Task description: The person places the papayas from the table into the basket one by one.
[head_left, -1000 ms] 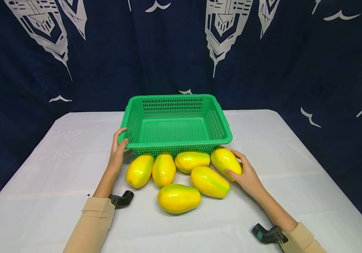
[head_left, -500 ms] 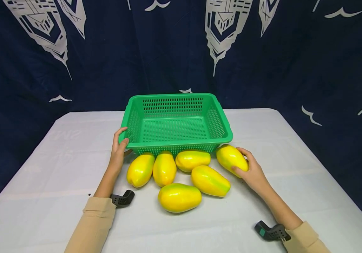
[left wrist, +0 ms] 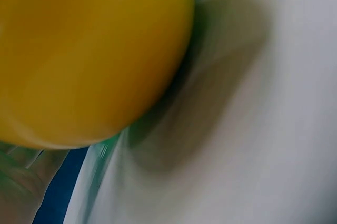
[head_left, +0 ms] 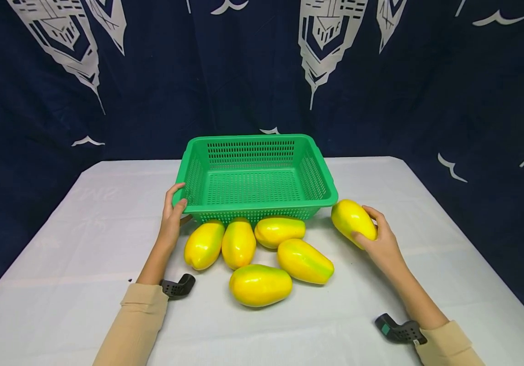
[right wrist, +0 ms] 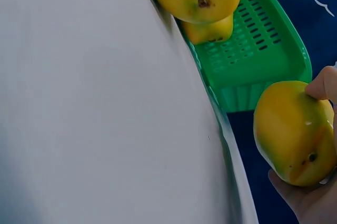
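Both hands have hold of something. From where I stand, the left hand (head_left: 171,216) grips the near-left part of the green basket (head_left: 262,209), thumb and fingers closed on its rim. Across from it, the right hand (head_left: 382,244) has its thumb and fingers curled about one yellow fruit (head_left: 352,221), spread just as wide as the fruit needs. That fruit sits beyond the right palm, close beside the basket's near-right corner; I can't tell whether it touches the basket or is fully off the white surface (head_left: 335,325).

Between the hands, a row of three fruits (head_left: 239,246) lies along the basket's near side, with a slanting fruit (head_left: 305,262) and a lone fruit (head_left: 260,285) closer to the person.

To my eye, the job calls for a calm left hand: light, steady pressure on the rim, without tipping it. Such a smooth, round fruit could well slip, so the right hand should keep thumb and fingers opposed around its widest part. I'd also give the basket's corner room and watch the slanting fruit, which could roll if nudged.
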Available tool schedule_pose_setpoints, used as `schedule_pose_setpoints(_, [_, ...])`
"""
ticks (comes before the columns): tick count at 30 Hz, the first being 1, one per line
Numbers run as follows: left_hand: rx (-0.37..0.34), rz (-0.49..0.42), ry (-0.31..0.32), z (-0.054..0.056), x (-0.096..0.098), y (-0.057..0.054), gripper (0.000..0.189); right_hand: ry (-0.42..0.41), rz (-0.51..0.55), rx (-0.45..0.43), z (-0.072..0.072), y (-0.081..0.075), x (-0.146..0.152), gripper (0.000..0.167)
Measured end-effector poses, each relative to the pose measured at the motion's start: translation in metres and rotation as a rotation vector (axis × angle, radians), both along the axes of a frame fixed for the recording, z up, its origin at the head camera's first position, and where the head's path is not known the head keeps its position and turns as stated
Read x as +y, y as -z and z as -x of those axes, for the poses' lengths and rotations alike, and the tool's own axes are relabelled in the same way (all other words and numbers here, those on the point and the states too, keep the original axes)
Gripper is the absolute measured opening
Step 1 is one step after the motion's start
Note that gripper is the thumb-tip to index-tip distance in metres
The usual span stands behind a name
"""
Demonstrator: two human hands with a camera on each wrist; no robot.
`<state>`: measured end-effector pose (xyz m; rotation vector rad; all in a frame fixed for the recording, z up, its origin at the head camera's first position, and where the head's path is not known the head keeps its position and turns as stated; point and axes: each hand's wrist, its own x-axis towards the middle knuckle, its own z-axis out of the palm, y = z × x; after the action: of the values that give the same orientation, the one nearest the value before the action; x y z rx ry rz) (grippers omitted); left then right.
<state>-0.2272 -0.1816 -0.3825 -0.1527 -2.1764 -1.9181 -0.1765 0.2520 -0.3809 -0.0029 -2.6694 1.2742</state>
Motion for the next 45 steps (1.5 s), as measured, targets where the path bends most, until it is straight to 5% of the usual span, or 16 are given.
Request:
schedule_pose_setpoints(9, [-0.011,0.002,0.008,-0.016,0.009,-0.020,0.050,0.065,0.048,0.039,-0.001,-0.007,0.006,0.066])
schedule_pose_setpoints(16, [-0.005,0.007,0.002,-0.019,0.011,-0.024,0.050,0.100,0.078,0.090,-0.006,-0.016,0.003,0.066])
schedule_pose_setpoints(33, [-0.014,-0.006,0.014,-0.016,0.010,-0.020,0.049,0.074,0.088,0.200,-0.014,-0.027,-0.009,0.065])
schedule_pose_setpoints(40, [0.004,0.012,-0.009,-0.001,0.001,-0.001,0.047,0.024,0.050,0.207,-0.018,-0.032,-0.016,0.067])
schedule_pose_setpoints(45, [0.014,-0.003,-0.005,0.001,0.001,0.002,0.047,-0.009,0.033,0.204,-0.020,-0.035,-0.021,0.069])
